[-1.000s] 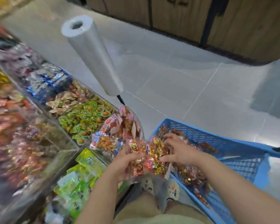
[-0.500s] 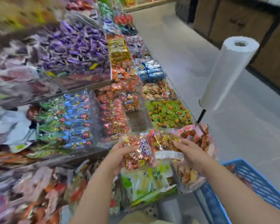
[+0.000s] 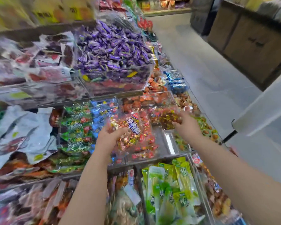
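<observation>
The snack packets [image 3: 132, 133] have come up out of the blue basket, where both hands bunched them together a second ago, and now sit over the clear bin [image 3: 169, 143] on the middle shelf, just above the red packets already lying in it. The bundle has also split. The left hand [image 3: 111, 135] grips the bigger share from below, fingers curled round the red-and-gold wrappers, while the right hand [image 3: 187, 125] has drawn apart towards the back of the bin, clutching a smaller brown-and-gold handful (motion blur hides how many). That reads as restocking nearly at the drop: the load is at the bin and only needs letting go. Around it, the purple sweets [image 3: 110, 51] fill the shelf above, green pouches [image 3: 169, 184] stand in the tray below, and the roll of bags [image 3: 263, 108] juts in at the right.
</observation>
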A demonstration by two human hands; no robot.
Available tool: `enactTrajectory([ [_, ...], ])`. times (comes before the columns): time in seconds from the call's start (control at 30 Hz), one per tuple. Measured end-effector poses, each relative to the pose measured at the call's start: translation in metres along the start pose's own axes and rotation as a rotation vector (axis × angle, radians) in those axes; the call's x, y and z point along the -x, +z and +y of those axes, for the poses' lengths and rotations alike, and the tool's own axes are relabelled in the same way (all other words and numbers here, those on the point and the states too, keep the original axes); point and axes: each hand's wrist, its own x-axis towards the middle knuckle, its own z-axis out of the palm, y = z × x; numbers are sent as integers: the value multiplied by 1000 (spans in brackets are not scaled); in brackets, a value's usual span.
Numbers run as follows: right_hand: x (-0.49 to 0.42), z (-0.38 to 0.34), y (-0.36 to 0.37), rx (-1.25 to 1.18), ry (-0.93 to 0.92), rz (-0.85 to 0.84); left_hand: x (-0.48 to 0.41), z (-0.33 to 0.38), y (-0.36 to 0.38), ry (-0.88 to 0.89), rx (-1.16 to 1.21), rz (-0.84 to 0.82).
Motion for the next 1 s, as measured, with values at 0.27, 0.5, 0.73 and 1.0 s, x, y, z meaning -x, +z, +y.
enactTrajectory([
  [0.27, -53, 1, 75, 10, 298, -73, -41, 10, 3, 39, 11, 74],
  [0.5, -92, 21, 110, -71, 438, -146, -64, -3, 3, -15, 49, 95],
  [0.73, -117, 3, 107, 170, 479, -300, -62, -4, 3, -14, 93, 93],
  [1.0, -107, 10, 105, -29, 464, -128, -60, -5, 3, -11, 92, 96],
])
